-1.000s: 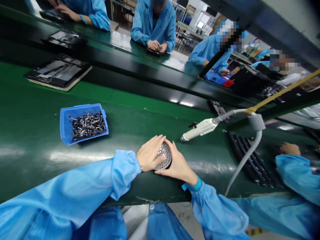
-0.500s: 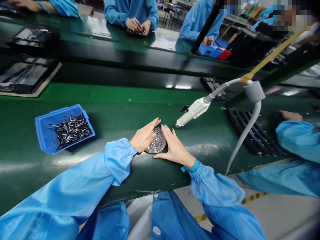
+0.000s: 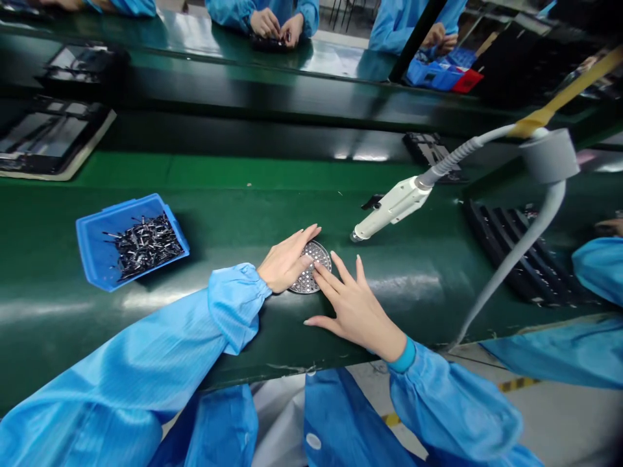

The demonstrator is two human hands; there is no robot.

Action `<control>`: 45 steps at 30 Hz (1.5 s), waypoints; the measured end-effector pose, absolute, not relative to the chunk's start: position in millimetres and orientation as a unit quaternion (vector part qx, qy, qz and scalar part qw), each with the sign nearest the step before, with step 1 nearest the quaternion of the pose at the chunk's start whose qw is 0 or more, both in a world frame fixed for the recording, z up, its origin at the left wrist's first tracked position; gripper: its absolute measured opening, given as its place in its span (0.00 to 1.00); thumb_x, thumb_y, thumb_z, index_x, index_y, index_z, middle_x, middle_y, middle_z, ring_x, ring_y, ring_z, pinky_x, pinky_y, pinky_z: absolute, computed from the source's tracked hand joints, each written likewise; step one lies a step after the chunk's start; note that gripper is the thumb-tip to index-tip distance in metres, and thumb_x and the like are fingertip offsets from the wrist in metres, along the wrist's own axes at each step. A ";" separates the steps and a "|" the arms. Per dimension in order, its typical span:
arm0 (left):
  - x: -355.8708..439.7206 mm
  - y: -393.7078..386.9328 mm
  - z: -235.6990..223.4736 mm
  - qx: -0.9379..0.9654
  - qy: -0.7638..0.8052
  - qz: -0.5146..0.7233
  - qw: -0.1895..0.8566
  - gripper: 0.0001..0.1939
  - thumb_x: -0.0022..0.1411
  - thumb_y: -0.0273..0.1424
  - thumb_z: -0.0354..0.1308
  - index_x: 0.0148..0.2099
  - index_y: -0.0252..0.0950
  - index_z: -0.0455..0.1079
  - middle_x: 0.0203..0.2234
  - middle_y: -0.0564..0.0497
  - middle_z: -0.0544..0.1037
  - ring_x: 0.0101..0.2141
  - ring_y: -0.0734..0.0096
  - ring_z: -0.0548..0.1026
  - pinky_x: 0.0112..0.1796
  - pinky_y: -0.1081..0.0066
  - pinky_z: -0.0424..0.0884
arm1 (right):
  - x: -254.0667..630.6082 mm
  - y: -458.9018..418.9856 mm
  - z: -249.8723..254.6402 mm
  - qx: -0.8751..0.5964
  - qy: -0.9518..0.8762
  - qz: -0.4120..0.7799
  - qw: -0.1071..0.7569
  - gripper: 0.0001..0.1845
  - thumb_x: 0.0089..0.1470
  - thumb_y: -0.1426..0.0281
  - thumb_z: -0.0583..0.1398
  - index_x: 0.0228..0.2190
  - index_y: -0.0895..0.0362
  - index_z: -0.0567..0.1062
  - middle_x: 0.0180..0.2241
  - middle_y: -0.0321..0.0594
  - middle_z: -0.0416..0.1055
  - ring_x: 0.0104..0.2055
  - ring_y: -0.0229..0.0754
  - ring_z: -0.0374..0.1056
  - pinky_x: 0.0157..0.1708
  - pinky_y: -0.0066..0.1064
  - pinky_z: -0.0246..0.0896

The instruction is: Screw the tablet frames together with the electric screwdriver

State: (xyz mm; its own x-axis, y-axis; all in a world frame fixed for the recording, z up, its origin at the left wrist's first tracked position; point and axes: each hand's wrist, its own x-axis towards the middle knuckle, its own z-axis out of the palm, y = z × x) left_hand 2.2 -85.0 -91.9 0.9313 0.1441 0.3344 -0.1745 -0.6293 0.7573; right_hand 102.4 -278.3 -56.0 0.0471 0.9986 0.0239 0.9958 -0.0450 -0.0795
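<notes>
On the green bench lies a round metal plate full of small holes [image 3: 307,282]. My left hand [image 3: 286,261] rests along the plate's left side with its fingers stretched out, the thumb over the holes. My right hand [image 3: 357,305] is spread, palm down, with one or two fingertips at the plate's right part and the thumb apart from it. Whether those fingertips press on small parts in the holes is too fine to see. Beyond my right hand hangs a white electric screwdriver [image 3: 389,211], its tip above the bench.
A blue bin [image 3: 97,253] of small black parts stands to the left. Framed device panels [image 3: 43,139] lie at the far left. A grey cable [image 3: 511,279] loops down at right, near black strips [image 3: 525,259]. Co-workers' hands [image 3: 277,27] work across the bench.
My right hand has turned and spread its fingers, bringing fingertips onto the plate's right part. My left hand stays at the plate. The camera view has shifted slightly.
</notes>
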 end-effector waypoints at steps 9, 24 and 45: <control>2.4 -86.9 -91.2 0.892 -0.003 0.184 0.414 0.43 0.69 0.56 0.27 0.71 0.29 0.44 0.66 0.37 0.58 0.66 0.57 0.56 0.67 0.54 0.52 | 91.6 -282.1 -49.9 -0.715 -0.699 0.008 0.025 0.44 0.59 0.43 0.52 0.61 0.67 0.62 0.66 0.53 0.52 0.69 0.71 0.40 0.59 0.78 0.41; 3.7 -88.4 -90.2 0.898 0.002 0.170 0.406 0.42 0.69 0.56 0.27 0.70 0.28 0.46 0.65 0.36 0.58 0.66 0.58 0.56 0.68 0.55 0.51 | 94.6 -283.4 -50.5 -0.720 -0.693 0.000 0.036 0.36 0.61 0.46 0.53 0.57 0.62 0.68 0.65 0.50 0.55 0.69 0.71 0.41 0.56 0.79 0.46; 4.4 -92.0 -84.0 0.911 0.046 0.109 0.394 0.36 0.71 0.47 0.37 0.70 0.26 0.47 0.67 0.39 0.54 0.68 0.56 0.51 0.67 0.56 0.50 | 93.8 -281.3 -54.2 -0.720 -0.693 0.013 0.038 0.35 0.61 0.47 0.54 0.57 0.62 0.68 0.64 0.53 0.59 0.70 0.71 0.39 0.57 0.79 0.44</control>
